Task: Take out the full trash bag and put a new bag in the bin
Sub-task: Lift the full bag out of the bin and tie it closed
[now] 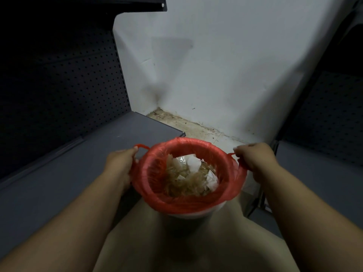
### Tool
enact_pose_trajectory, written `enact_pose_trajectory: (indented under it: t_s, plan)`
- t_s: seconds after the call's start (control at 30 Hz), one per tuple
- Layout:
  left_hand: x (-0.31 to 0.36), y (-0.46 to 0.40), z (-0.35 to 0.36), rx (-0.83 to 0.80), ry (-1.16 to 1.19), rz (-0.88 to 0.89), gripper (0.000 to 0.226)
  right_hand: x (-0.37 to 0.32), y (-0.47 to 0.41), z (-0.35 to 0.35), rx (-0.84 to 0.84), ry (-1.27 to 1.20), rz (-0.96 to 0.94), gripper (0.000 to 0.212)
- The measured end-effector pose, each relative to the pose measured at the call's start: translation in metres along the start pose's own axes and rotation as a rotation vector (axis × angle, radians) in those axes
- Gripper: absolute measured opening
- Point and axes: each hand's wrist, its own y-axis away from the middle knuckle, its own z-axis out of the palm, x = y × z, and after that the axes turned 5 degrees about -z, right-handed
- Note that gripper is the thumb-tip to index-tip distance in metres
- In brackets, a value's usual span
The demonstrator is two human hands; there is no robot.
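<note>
The red trash bag (188, 201) is seen folded over the rim of the white bin (194, 213), each handle loop pinched by the left hand (119, 163) and right hand (255, 160), level on opposite sides.

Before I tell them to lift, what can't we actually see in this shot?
- Head view: the white bin shows only a strip of rim; the red bag folded over it and the person's lap hide its body.
- How deep the trash goes: only its top layer shows.
- Any new bag: none in frame.
- Fingertips of the left hand and right hand curl out of sight around the bag handles.
</note>
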Motion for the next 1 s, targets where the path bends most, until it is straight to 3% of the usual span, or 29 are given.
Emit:
enact_pose_trajectory:
  t_s: [0.17, 0.4, 0.57, 0.77, 0.93, 1.0]
  plan:
    - [0.019, 0.017, 0.010, -0.018, -0.253, 0.259, 0.026, -0.023, -0.001, 0.002, -0.015, -0.083, -0.106, 0.018]
    - [0.027, 0.020, 0.026, 0.014, -0.249, 0.465, 0.024, -0.028, -0.006, 0.010, 0.058, -0.230, -0.191, 0.014]
    - [0.030, 0.016, 0.031, 0.029, -0.377, 0.659, 0.017, -0.030, -0.008, 0.016, 0.064, -0.242, -0.266, 0.022]
    - [0.033, 0.030, 0.044, -0.022, -0.281, 0.754, 0.017, -0.043, -0.003, 0.028, -0.001, -0.174, -0.386, 0.033]
    - [0.043, 0.039, 0.056, -0.155, -0.072, 0.754, 0.020, -0.044, -0.003, 0.034, -0.055, -0.308, -0.295, 0.036]
    - [0.048, 0.045, 0.061, -0.234, -0.009, 0.778, 0.020, -0.045, -0.007, 0.032, -0.073, -0.237, -0.285, 0.038]
